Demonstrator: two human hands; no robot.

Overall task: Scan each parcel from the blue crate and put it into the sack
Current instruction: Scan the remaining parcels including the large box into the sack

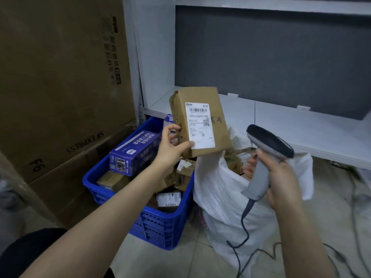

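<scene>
My left hand (172, 146) grips a brown cardboard parcel (218, 115) by its lower left corner and holds it upright above the gap between crate and sack. Its white shipping label with a barcode faces me. My right hand (281, 177) is wrapped round the handle of a grey corded barcode scanner (269, 143), whose dark head sits just right of the parcel. The blue crate (160, 223) stands on the floor at left, holding several parcels, among them a purple-blue box (134, 151). The white sack (218, 197) stands open to the right of the crate, with parcels inside.
Large brown cartons (60, 87) are stacked at left, right against the crate. A white shelf (301, 129) runs behind the sack at low height, with a dark grey panel above it. The scanner's cable (244, 227) trails over the sack to the tiled floor.
</scene>
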